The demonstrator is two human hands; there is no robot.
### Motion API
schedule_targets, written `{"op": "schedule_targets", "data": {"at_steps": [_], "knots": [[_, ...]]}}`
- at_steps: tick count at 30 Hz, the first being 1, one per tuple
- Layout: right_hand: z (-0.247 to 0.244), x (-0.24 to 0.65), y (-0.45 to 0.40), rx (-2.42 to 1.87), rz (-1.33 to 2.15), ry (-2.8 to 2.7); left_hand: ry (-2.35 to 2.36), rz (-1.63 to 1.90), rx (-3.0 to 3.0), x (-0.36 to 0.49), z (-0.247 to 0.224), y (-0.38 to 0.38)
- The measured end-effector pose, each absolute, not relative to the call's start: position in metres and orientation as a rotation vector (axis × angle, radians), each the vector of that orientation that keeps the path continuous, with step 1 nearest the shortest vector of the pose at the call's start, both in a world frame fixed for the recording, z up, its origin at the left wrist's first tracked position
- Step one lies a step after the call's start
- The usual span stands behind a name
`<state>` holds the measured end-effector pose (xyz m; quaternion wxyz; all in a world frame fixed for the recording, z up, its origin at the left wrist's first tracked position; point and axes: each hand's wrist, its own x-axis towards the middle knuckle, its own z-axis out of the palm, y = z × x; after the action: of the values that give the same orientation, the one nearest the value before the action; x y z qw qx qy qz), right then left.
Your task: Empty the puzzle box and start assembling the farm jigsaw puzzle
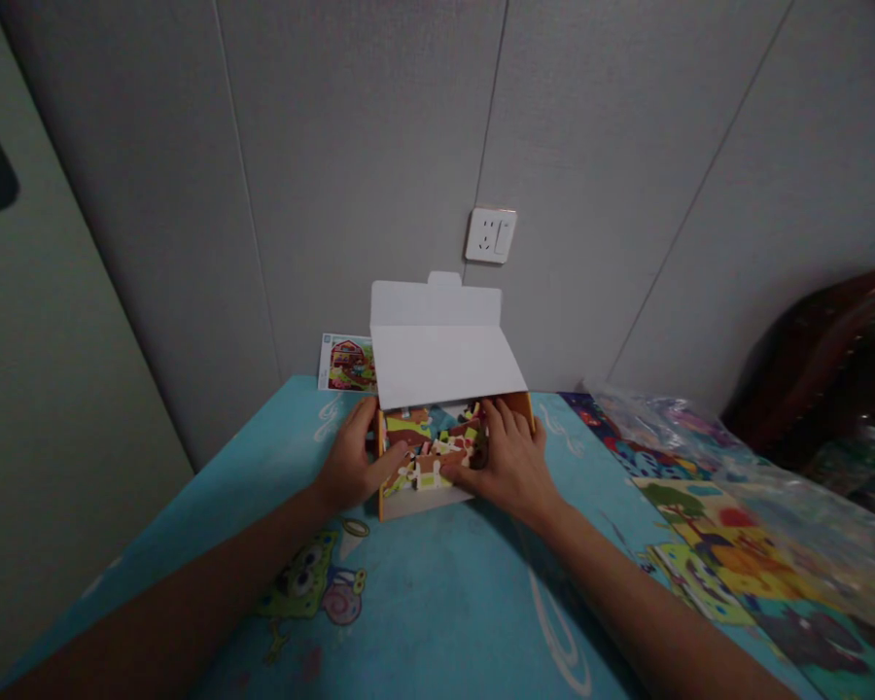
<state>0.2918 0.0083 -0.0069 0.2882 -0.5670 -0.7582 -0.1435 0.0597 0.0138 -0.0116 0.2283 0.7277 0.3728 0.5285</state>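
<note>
A cardboard box (398, 509) with orange outer sides lies on the blue tablecloth, its white lid (444, 362) raised toward the wall. Loose jigsaw puzzle pieces (432, 469) in several colours fill it. My left hand (351, 457) grips the box's left wall, fingers outside and thumb reaching in over the pieces. Inside the right part of the box, my right hand (511, 457) curls over the pile, its thumb on a light-edged piece and its fingertips among pieces farther back. One finger rests by the right wall. What lies under the right palm is hidden.
Behind the box's left side, a picture card (350, 364) with a farm scene leans near the wall. Colourful picture sheets (729, 544) and clear plastic wrapping (809, 506) cover the table's right side. A wall socket (490, 235) is above; a dark brown chair back (802, 340) stands at right.
</note>
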Motion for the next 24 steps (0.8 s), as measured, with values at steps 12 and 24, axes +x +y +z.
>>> {"op": "schedule_targets", "data": {"at_steps": [12, 24], "knots": [[-0.002, 0.296, 0.013, -1.392, -0.458, -1.947, 1.085, 1.526, 2.275, 0.060, -0.005, 0.012], [0.005, 0.293, 0.002, -1.408, -0.459, -2.082, 1.023, 1.722, 2.351, 0.058, -0.019, 0.020]]}}
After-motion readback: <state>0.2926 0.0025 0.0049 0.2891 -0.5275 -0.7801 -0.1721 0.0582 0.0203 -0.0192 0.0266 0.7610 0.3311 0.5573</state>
